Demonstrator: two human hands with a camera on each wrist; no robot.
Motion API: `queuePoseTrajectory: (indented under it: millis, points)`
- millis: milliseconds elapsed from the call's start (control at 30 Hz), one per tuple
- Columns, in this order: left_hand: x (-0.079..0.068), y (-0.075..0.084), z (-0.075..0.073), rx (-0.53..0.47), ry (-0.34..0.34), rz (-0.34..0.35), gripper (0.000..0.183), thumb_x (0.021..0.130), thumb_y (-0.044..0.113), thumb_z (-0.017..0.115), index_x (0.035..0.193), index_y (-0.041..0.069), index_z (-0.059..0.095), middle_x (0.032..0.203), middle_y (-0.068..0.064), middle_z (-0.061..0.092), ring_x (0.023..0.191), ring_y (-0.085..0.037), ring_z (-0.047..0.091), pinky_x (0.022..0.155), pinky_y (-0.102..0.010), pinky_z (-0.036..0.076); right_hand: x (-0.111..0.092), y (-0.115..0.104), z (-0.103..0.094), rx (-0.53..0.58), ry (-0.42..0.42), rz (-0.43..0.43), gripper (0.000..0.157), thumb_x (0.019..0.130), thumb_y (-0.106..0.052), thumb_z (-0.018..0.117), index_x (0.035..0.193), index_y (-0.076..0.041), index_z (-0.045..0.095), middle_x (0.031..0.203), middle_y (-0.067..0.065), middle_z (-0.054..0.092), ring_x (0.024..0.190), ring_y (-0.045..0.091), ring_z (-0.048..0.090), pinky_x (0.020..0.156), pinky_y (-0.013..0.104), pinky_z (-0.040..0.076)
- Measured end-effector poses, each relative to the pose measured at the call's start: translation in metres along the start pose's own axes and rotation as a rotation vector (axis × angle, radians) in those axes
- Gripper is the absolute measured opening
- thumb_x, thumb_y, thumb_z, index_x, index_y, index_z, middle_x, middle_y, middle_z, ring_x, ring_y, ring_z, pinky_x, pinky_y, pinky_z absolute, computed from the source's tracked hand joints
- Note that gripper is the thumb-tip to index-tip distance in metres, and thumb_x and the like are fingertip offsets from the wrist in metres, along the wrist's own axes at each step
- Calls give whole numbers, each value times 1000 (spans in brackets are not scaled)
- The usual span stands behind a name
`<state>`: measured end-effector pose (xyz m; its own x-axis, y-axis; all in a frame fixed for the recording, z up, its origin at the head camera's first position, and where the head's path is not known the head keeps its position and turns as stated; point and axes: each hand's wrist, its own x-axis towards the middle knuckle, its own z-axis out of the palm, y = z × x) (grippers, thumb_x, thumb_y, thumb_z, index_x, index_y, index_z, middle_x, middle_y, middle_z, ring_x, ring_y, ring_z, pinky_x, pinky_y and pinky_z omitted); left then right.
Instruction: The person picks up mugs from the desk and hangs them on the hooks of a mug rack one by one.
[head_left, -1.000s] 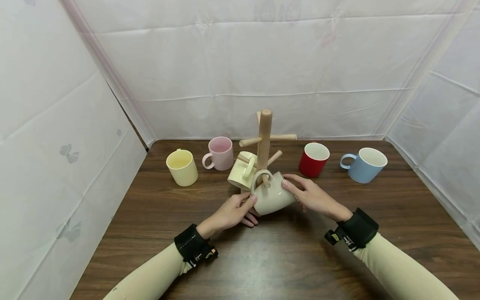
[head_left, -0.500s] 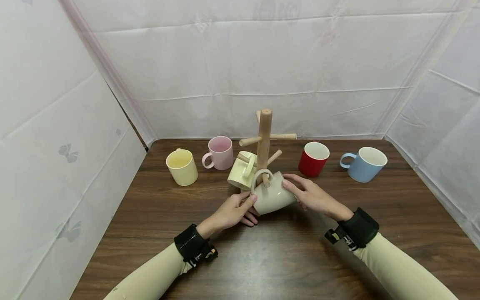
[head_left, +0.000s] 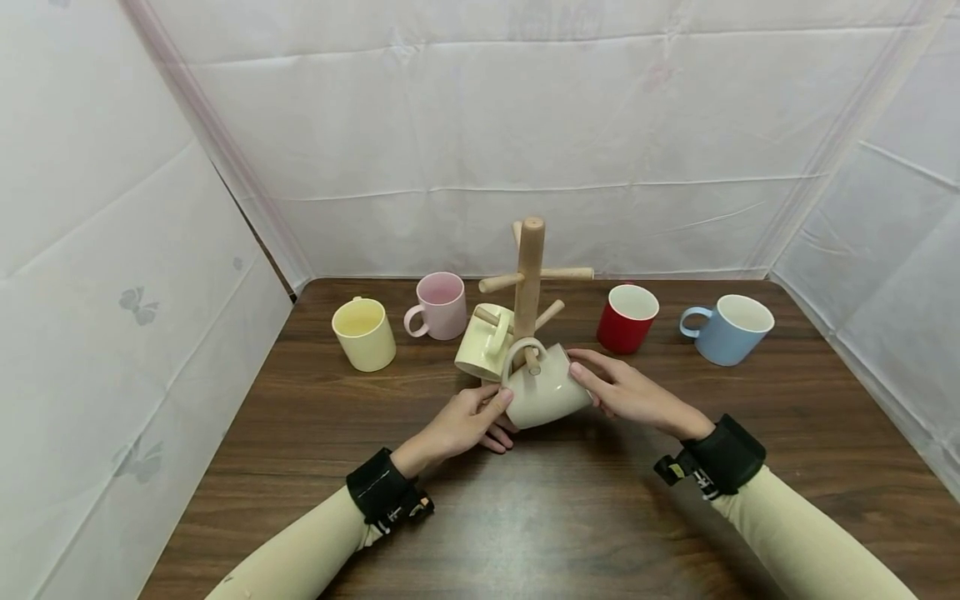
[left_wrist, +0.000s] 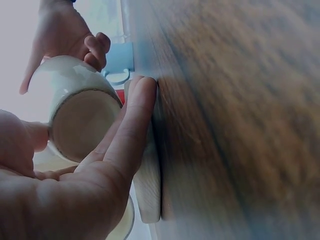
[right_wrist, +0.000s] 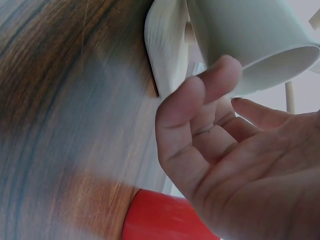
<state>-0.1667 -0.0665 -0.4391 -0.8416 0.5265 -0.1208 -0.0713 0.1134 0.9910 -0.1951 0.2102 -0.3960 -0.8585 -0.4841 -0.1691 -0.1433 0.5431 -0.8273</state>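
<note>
A white mug (head_left: 547, 396) hangs tilted by its handle on a low front peg of the wooden mug tree (head_left: 529, 275). My left hand (head_left: 459, 423) holds the mug's base end, thumb on the near side and fingers reaching underneath. In the left wrist view, the mug's round bottom (left_wrist: 85, 125) faces the camera between that thumb and the fingers. My right hand (head_left: 630, 396) is at the rim end, thumb tip right at the rim. Its fingers (right_wrist: 175, 105) are loosely bent beside the mug's mouth in the right wrist view, not wrapped round it.
A pale yellow mug (head_left: 480, 346) hangs on the tree's left low peg. Left of the tree stand a yellow mug (head_left: 367, 337) and a pink mug (head_left: 442, 308). A red mug (head_left: 624, 325) and a blue mug (head_left: 731, 333) stand to its right. White sheeting surrounds the dark wooden table (head_left: 300, 433).
My right hand has shifted slightly right, its thumb sliding from the mug's side to the rim. The left hand and the hanging mug have barely moved.
</note>
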Motion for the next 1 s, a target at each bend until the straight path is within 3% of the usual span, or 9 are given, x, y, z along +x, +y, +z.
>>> queuePoseTrajectory:
  millis: [233, 400, 533, 800, 1000]
  points:
    - [-14, 25, 1, 2, 4, -18, 44, 100, 31, 40, 129, -2, 44, 98, -37, 57, 81, -46, 59, 71, -54, 51, -3, 1, -1, -23, -24, -12, 53, 95, -53, 39, 141, -28, 32, 81, 21, 58, 59, 27, 53, 54, 36, 46]
    - [-16, 29, 1, 1, 4, -13, 46, 100, 33, 41, 129, -3, 44, 97, -36, 58, 80, -45, 60, 70, -52, 52, -3, 0, -3, -23, -34, -20, 54, 95, -52, 40, 141, -26, 32, 80, 18, 59, 60, 28, 55, 54, 37, 47]
    - [-15, 26, -1, 6, -5, -27, 46, 100, 32, 41, 130, -2, 44, 97, -35, 59, 82, -46, 59, 71, -53, 51, -4, 0, -5, -12, -51, -37, 53, 96, -49, 41, 142, -25, 31, 81, 17, 61, 62, 29, 57, 56, 41, 50]
    - [-13, 4, -5, -14, -8, -40, 53, 98, 36, 44, 138, 2, 35, 97, -32, 61, 80, -43, 61, 68, -49, 53, -6, 3, -7, 25, -107, -72, 52, 98, -42, 40, 145, -21, 28, 85, 17, 63, 67, 30, 60, 60, 42, 53]
    - [-17, 5, -7, 42, 23, -14, 56, 97, 38, 46, 138, 1, 35, 96, -28, 63, 78, -37, 63, 66, -44, 54, -6, 4, -8, 36, -116, -64, 53, 97, -45, 42, 144, -25, 27, 87, 16, 64, 69, 30, 60, 61, 42, 53]
